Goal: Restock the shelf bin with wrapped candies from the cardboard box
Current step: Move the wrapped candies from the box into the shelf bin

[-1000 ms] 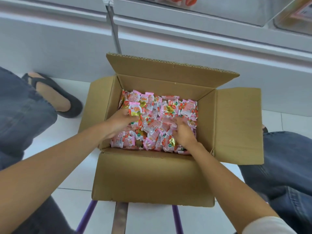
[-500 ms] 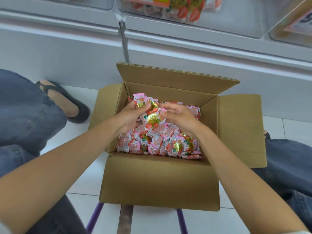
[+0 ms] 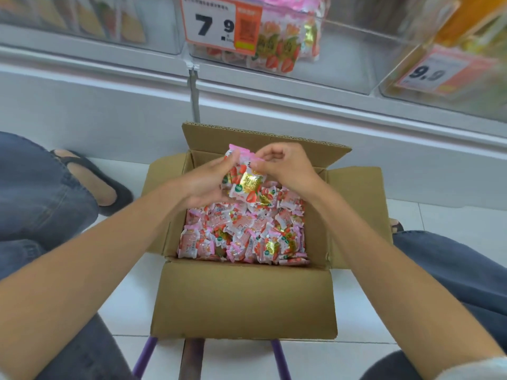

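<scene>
1. Now we hold a handful of wrapped candies [image 3: 244,179] between both hands, raised just above the open cardboard box [image 3: 244,297] and below the shelf.
2. Our left hand [image 3: 203,182] cups the bunch from the left and underneath, fingers curled round it. Our right hand [image 3: 285,168] pinches its upper right edge with curled fingers.
3. Beneath the hands, the loose candies [image 3: 241,234] fill the box almost wall to wall, and its flaps are folded out.
4. Above, the clear shelf bin [image 3: 343,50] behind the price label [image 3: 219,23] holds some packets with the same strawberry print, gathered at its left. The rest of the bin looks bare.
5. We judge the restocking far from finished: this handful is not yet in the bin, and the box has plenty left to move, so many more scoops lie ahead.
6. Further out, purple legs [image 3: 145,357] show under the box, over the white tiled floor [image 3: 411,215]. Our jeans [image 3: 41,193] flank it, with a dark shoe [image 3: 104,182] at left.
</scene>
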Motion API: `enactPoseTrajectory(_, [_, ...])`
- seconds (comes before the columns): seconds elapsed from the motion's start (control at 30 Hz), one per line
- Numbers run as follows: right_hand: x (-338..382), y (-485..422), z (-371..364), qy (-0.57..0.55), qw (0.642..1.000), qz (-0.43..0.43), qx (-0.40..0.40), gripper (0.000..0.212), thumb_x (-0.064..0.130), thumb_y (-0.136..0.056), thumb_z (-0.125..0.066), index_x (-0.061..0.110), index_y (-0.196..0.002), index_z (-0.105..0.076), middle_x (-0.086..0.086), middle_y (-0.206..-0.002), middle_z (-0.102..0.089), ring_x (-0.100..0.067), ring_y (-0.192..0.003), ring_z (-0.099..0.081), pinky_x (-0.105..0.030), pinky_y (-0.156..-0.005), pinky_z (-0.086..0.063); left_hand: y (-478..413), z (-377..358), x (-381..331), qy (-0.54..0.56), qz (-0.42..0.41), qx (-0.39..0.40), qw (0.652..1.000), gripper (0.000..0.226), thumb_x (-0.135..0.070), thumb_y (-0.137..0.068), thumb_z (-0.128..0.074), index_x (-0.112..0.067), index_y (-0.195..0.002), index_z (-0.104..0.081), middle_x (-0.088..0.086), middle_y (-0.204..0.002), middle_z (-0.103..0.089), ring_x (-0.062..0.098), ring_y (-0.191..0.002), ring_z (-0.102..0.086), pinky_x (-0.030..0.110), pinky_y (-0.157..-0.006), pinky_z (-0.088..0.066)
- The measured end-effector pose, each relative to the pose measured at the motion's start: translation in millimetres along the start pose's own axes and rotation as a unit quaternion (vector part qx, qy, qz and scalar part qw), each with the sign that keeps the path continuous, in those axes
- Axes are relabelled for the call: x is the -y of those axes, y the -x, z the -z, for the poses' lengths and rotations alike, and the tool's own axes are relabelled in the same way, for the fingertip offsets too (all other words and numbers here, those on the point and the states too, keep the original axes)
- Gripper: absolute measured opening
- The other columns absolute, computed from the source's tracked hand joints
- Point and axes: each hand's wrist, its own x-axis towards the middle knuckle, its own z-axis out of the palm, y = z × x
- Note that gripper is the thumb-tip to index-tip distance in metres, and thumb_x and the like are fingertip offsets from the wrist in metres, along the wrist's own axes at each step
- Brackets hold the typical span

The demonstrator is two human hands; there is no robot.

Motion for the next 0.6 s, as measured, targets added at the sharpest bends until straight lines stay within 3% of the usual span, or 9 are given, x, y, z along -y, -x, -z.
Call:
enactPoseTrajectory(0.03, [-3,2,-2,-0.007,1.000,0.007,-0.010,0.007,0.010,-0.083,-0.075,0.008,-0.088,-0.071,-0.014,-0.086,-0.072,-0.022,-0.069,-0.066,-0.040,-0.066,-0.059,1,-1,2,0.011,0.013,0.023,1.000,0.052,-0.045,-0.090,-0.057,-0.021,-0.135,-0.046,0.006,-0.131,-0.060,0.022,-0.116,-0.063,0.044,-0.096,-0.053])
enactPoseTrajectory(0.1, [-10,4,-4,-0.025,0.999,0.022,-0.005,0.009,0.007,-0.085,-0.074,0.003,-0.092,-0.070,-0.007,-0.084,-0.071,-0.010,-0.069,-0.065,-0.024,-0.064,-0.056,-1,-1,10,-0.010,0.022,0.033,0.999,0.052,-0.025,-0.087,-0.067,-0.022,-0.135,-0.047,0.000,-0.131,-0.061,0.018,-0.119,-0.061,0.044,-0.099,-0.051])
enactPoseTrajectory(0.17, [-20,6,-6,-0.034,0.999,0.005,0.010,0.015,0.015,-0.089,-0.070,0.009,-0.103,-0.070,0.002,-0.094,-0.070,-0.002,-0.079,-0.065,-0.018,-0.072,-0.054,-5,0,21,-0.045,0.022,0.009,0.999,0.049,-0.014,-0.087,-0.070,-0.023,-0.133,-0.053,-0.001,-0.127,-0.066,0.017,-0.119,-0.061,0.041,-0.099,-0.051])
enactPoseTrajectory(0.23, [-49,5,-5,0.009,0.999,-0.048,0.015,0.027,0.028,-0.095,-0.062,0.019,-0.121,-0.063,0.007,-0.112,-0.066,-0.006,-0.099,-0.064,-0.025,-0.090,-0.053,-10,6,33,-0.035,0.040,-0.034,0.998,0.047,-0.016,-0.087,-0.070,-0.019,-0.131,-0.053,0.003,-0.127,-0.066,0.017,-0.115,-0.062,0.033,-0.090,-0.053])
enactPoseTrajectory(0.27, [-69,5,-4,0.046,0.995,-0.078,0.031,0.034,0.028,-0.096,-0.060,0.019,-0.129,-0.059,0.005,-0.118,-0.064,-0.009,-0.106,-0.061,-0.029,-0.096,-0.051,-12,10,39,-0.016,0.050,-0.053,0.997,0.058,-0.018,-0.083,-0.073,-0.016,-0.136,-0.049,0.006,-0.134,-0.061,0.017,-0.116,-0.060,0.031,-0.084,-0.054])
enactPoseTrajectory(0.37, [-146,14,-12,0.161,0.958,-0.177,0.158,0.048,0.013,-0.094,-0.064,0.014,-0.140,-0.050,-0.006,-0.133,-0.057,-0.019,-0.123,-0.054,-0.030,-0.103,-0.045,-18,25,57,0.054,0.096,-0.068,0.992,0.101,-0.022,-0.076,-0.080,-0.025,-0.156,-0.017,0.005,-0.163,-0.020,0.024,-0.120,-0.060,0.035,-0.076,-0.060])
enactPoseTrajectory(0.47, [-207,27,-29,0.244,0.914,-0.234,0.224,0.053,0.006,-0.092,-0.063,0.015,-0.141,-0.048,-0.004,-0.147,-0.045,-0.021,-0.135,-0.044,-0.030,-0.106,-0.041,-20,29,66,0.077,0.117,-0.079,0.987,0.107,-0.019,-0.082,-0.074,-0.030,-0.157,0.001,0.006,-0.165,-0.007,0.023,-0.098,-0.072,0.030,-0.067,-0.061])
enactPoseTrajectory(0.53, [-230,27,-35,0.314,0.901,-0.226,0.197,0.046,0.006,-0.091,-0.061,0.016,-0.135,-0.054,-0.006,-0.146,-0.046,-0.024,-0.132,-0.046,-0.033,-0.106,-0.041,-21,33,73,0.077,0.116,-0.083,0.987,0.114,-0.021,-0.073,-0.079,-0.030,-0.158,-0.003,0.005,-0.165,-0.011,0.019,-0.110,-0.067,0.028,-0.069,-0.060])
enactPoseTrajectory(0.6, [-237,22,-35,0.365,0.890,-0.213,0.170,0.037,0.009,-0.090,-0.063,0.017,-0.126,-0.061,-0.007,-0.136,-0.051,-0.025,-0.128,-0.046,-0.034,-0.107,-0.039,-22,34,78,0.070,0.118,-0.098,0.986,0.117,-0.021,-0.067,-0.081,-0.030,-0.157,-0.007,0.002,-0.165,-0.012,0.019,-0.131,-0.050,0.027,-0.072,-0.059])
